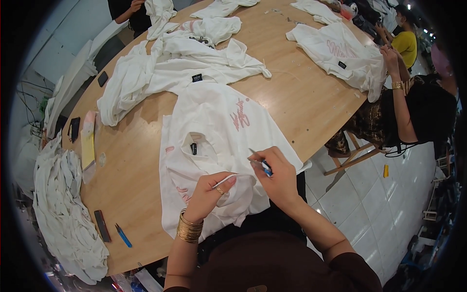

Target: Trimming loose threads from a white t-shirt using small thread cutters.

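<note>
A white shirt (pixel 219 109) with pinkish-red lettering lies in front of me, its near part at the table's edge by my body. My left hand (pixel 209 194) is closed on a folded edge of the shirt, pinching it between thumb and fingers. In my right hand (pixel 276 177) is a pair of blue-handled thread snips (pixel 266 168), with the blades pointing up and left over the cloth. My right fingers sit just right of the pinched edge. Whether the blades touch the fabric, I cannot tell.
On the round wooden table (pixel 121 160), a white garment heap (pixel 63 209) hangs at the left edge. A second blue tool (pixel 123 236) and a dark bar (pixel 102 226) lie nearby. More white shirts (pixel 170 61) lie beyond. A co-worker (pixel 408 107) handles another shirt (pixel 340 58) at right.
</note>
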Motion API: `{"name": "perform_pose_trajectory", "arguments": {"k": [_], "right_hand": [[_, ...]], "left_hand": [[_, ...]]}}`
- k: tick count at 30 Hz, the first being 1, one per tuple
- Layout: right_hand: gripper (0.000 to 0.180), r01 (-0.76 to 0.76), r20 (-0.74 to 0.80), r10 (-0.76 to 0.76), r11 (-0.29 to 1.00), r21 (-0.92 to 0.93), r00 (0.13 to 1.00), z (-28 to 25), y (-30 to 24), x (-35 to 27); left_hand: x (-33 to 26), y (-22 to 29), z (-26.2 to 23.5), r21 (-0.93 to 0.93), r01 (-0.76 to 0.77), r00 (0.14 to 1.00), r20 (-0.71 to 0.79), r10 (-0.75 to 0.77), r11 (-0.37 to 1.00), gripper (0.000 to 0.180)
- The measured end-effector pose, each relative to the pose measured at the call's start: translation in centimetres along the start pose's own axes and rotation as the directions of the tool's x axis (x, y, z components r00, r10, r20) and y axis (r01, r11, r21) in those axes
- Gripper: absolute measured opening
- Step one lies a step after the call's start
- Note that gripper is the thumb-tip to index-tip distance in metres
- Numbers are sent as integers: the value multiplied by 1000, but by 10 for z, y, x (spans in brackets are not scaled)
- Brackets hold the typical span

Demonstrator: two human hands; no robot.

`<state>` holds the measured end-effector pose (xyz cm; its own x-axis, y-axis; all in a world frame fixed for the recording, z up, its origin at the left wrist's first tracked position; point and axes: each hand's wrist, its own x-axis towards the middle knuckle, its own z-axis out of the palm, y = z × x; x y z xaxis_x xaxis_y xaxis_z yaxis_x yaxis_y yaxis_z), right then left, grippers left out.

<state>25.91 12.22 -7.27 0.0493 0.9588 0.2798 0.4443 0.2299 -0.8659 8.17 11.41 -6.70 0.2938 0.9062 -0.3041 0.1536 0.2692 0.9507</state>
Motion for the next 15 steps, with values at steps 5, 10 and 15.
{"name": "perform_pose_trajectory", "arguments": {"k": [5, 10, 15], "right_hand": [[16, 134, 128, -150, 983, 126, 980, -13, -7, -4], [17, 122, 196, -129, 991, 46, 972, -10, 4, -2], [26, 131, 160, -143, 988, 79, 977, -9, 3, -3]], "left_hand": [[1, -2, -5, -56, 26, 1000, 0, -26, 998, 23], [1, -6, -5, -111, 40, 999, 32, -36, 993, 23], [0, -3, -2, -154, 39, 999, -13, -41, 987, 24]]}}
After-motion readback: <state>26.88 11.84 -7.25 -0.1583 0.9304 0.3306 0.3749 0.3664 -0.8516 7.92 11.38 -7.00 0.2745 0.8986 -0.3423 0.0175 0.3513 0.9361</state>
